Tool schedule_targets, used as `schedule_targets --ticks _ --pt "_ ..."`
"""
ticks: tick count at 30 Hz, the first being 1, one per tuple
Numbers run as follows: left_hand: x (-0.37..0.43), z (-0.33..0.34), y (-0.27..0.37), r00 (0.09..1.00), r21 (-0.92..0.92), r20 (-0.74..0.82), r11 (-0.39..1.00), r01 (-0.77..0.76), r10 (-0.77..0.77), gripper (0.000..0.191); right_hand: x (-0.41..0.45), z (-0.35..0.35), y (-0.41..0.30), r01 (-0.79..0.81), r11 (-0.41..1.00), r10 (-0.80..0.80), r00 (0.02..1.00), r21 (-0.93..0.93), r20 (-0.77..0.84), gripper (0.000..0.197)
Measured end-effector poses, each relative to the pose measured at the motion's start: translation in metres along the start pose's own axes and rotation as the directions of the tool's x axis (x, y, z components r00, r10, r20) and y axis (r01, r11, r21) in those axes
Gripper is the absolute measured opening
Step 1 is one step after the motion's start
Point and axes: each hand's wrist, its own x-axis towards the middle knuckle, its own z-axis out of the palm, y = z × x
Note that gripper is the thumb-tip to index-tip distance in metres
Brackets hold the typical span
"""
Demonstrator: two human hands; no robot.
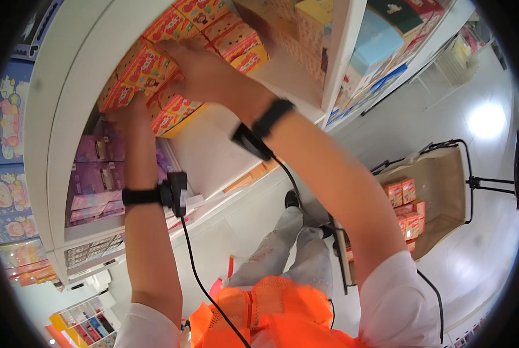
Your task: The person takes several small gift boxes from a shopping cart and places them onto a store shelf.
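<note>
Rows of small red and yellow cardboard boxes (168, 65) are stacked on a white shelf (216, 135). Over the left part of the stack is my left hand (133, 113), blurred, its fingers against or just before the box fronts. My right hand (203, 71) reaches across the stack from the right, fingers spread over the boxes, with the thumb lower down. Whether either hand grips a box cannot be told. Each wrist wears a black strap with a small device and a cable.
Purple packages (98, 167) fill the shelf to the left. Patterned boxes (305, 48) stand beyond, before a white upright divider (344, 52). On the floor at the right, a beige fabric cart (442, 187) holds several small red boxes (409, 217).
</note>
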Motion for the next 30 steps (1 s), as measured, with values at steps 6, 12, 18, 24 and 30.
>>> schedule_targets --ticks 6,12,18,24,30 --pt "0.047 0.004 -0.062 0.890 -0.022 -0.124 0.896 -0.444 0.438 0.075 0.051 0.054 0.027 -0.176 0.980 0.192 0.957 -0.094 0.219 0.086" --pt "0.075 -0.031 -0.066 0.990 -0.392 0.083 0.910 0.134 -0.110 0.048 0.041 0.070 0.016 -0.216 0.968 0.208 0.975 -0.129 -0.074 0.074" --pt "-0.008 -0.004 -0.016 0.995 -0.365 0.061 0.926 0.101 -0.084 0.052 -0.015 0.030 0.020 -0.184 0.978 0.153 0.956 -0.104 -0.249 0.056" --pt "-0.049 -0.072 -0.021 0.962 -0.428 0.266 0.902 0.062 0.060 0.065 -0.097 -0.018 -0.061 -0.246 0.952 0.144 0.886 -0.183 -0.441 0.047" --pt "-0.194 -0.106 0.003 0.904 -0.063 0.420 0.997 -0.054 0.076 0.068 -0.222 -0.062 -0.125 -0.399 0.913 0.312 0.819 -0.088 -0.482 0.049"
